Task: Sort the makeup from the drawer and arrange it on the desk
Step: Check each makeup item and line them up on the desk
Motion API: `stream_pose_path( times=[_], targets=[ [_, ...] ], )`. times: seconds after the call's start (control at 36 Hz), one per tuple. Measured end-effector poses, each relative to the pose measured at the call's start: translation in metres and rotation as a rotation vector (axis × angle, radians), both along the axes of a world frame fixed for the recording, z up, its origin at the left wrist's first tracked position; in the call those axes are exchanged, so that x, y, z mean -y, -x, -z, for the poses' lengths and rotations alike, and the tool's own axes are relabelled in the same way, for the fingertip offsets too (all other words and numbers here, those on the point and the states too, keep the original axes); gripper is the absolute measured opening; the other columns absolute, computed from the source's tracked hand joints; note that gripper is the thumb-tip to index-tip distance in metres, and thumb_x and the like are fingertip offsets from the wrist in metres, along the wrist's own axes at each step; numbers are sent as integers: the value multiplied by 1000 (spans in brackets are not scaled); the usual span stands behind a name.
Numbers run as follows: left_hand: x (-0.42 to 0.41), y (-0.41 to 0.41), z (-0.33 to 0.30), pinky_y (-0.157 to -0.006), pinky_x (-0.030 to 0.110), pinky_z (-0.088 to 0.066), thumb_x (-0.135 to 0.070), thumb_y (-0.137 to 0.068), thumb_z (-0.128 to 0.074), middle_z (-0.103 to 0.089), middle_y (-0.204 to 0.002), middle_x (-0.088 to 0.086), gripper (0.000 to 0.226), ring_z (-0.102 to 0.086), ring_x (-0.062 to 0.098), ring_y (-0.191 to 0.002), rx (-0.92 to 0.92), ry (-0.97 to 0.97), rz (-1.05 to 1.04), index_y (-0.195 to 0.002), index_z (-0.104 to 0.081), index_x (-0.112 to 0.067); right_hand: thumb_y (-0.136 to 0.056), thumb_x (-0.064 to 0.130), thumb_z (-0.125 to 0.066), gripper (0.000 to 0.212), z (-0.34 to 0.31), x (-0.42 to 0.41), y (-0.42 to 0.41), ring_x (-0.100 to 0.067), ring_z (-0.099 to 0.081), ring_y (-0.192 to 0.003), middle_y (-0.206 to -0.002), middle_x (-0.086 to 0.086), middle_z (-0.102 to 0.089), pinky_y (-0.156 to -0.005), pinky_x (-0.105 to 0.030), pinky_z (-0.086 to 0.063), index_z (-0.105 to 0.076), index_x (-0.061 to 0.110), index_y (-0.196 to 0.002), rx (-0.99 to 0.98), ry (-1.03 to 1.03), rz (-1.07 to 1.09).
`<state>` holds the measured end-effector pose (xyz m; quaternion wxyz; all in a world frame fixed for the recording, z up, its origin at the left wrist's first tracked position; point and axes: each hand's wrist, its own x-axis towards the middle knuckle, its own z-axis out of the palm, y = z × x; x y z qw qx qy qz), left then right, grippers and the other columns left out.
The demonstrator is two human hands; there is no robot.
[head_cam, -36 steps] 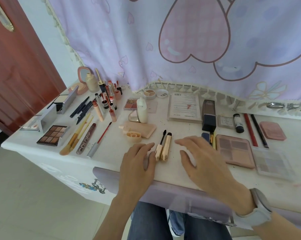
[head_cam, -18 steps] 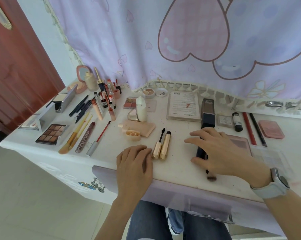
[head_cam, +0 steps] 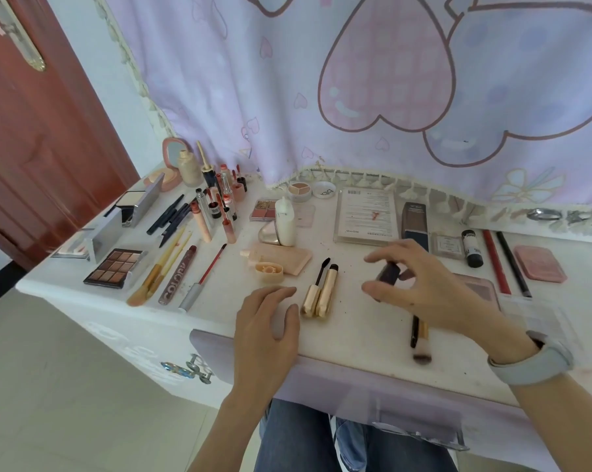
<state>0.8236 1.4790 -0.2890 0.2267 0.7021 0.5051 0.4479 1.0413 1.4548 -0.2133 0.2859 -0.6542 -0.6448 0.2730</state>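
- Right hand (head_cam: 434, 294) pinches a dark tube (head_cam: 388, 273) above the desk (head_cam: 355, 332) (mid-sorting, likely).
- Left hand (head_cam: 267, 321) rests flat, fingers relaxed, beside the gold mascara (head_cam: 320, 294).
- Next: set the tube among matching items.

A person's right hand (head_cam: 430, 287) pinches a dark tube (head_cam: 388, 273) above a white desk (head_cam: 355, 335) crowded with makeup, while the left hand (head_cam: 267, 321) rests flat just beside two gold mascara tubes (head_cam: 319, 294). A makeup brush (head_cam: 420, 338) lies near the desk's front edge.
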Motion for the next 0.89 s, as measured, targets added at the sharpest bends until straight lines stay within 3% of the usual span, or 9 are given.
stream_pose_path(
  times=[0.08, 0.17, 0.22, 0.31, 0.39, 0.5, 0.61, 0.72, 0.89],
  targets=[
    [1, -1, -9, -92, 24, -44, -25, -83, -57, -57, -110, -11, 25, -52, 1, -107, 75, -58, 28, -108, -62, -26, -64, 60, -64, 50, -8, -3, 8, -6, -62, -98, -103, 10, -66, -94, -32, -47, -61, 32, -105, -563, 36, 41],
    [1, -6, -23, -90, 25, -46, -29, -84, -60, -57, -113, -7, 30, -51, 2, -108, 87, -130, 104, -113, -59, -24, -69, 50, -66, 45, -11, -9, 17, -18, -66, -89, -97, -3, -69, -81, -35, -51, -67, 18, -101, -1082, 169, 32],
    [2, -11, -32, -90, 23, -45, -35, -83, -59, -57, -115, -3, 37, -50, 4, -108, 51, -186, 166, -117, -59, -20, -64, 50, -66, 49, -11, -12, 27, -23, -67, -85, -100, -7, -69, -72, -33, -53, -69, 15, -99, -1257, 271, 46],
    [0, -17, -40, -89, 25, -44, -34, -81, -59, -59, -111, 3, 43, -49, 10, -104, -56, -293, 185, -117, -62, -10, -56, 53, -72, 59, -7, -14, 41, -30, -67, -85, -100, -12, -69, -66, -35, -56, -68, 12, -98, -1346, 341, 37],
    [-5, -16, -44, -81, 32, -43, -30, -81, -60, -63, -101, 3, 36, -48, 12, -96, -93, -366, 132, -109, -66, -7, -54, 55, -69, 61, -7, -15, 51, -26, -69, -79, -91, -9, -71, -65, -33, -55, -66, 11, -95, -1305, 324, 68],
    [-12, -6, -47, -77, 30, -42, -30, -81, -59, -63, -98, -1, 32, -48, 10, -92, -128, -323, 104, -106, -66, -10, -67, 56, -53, 52, -12, -18, 50, -16, -65, -77, -77, 3, -70, -70, -26, -45, -62, 15, -96, -816, 41, 105],
    [-15, 5, -57, -73, 12, -41, -21, -82, -61, -56, -95, -15, 27, -48, -3, -81, -165, -215, 188, -109, -59, -19, -85, 45, -47, 30, -21, -17, 47, -2, -52, -58, -60, 9, -60, -60, -12, -42, -62, 20, -91, -548, -129, -29],
    [-17, 5, -70, -67, 6, -36, -26, -87, -53, -52, -90, -20, 26, -48, -7, -77, -235, -185, 247, -113, -54, -24, -91, 25, -53, 8, -27, -25, 49, 3, -56, -60, -64, 17, -63, -60, -9, -44, -60, 21, -92, -451, -157, -88],
    [-31, 7, -94, -52, 9, -32, -39, -92, -43, -47, -83, -20, 30, -41, 3, -64, -380, -304, 251, -113, -57, -22, -90, 26, -53, 6, -49, -42, 50, 0, -57, -60, -62, 9, -64, -61, -13, -47, -58, 22, -90, -383, -143, -162]
  ],
)
